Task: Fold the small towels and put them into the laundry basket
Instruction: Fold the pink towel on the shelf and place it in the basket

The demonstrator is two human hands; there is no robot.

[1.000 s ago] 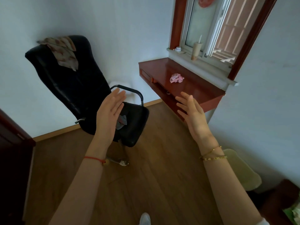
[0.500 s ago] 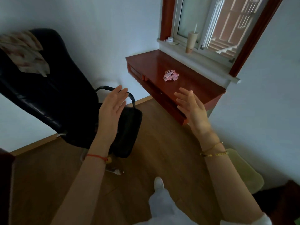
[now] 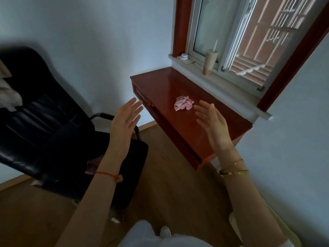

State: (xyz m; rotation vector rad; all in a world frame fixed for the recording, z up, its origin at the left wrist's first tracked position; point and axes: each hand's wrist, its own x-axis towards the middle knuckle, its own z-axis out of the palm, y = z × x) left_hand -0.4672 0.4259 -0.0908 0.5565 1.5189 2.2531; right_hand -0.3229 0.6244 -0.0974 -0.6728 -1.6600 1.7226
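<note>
Folding is not yet beginning: left hand and right hand are hovering apart, fingers spread and empty, while a crumpled pink towel is lying unfolded on the red tabletop; no laundry basket is showing

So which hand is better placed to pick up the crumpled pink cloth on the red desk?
The right hand, probably. It hovers open over the red desk, fingertips close beside the pink cloth. The left hand, also open and empty, sits off the desk's edge, above the black chair.
</note>
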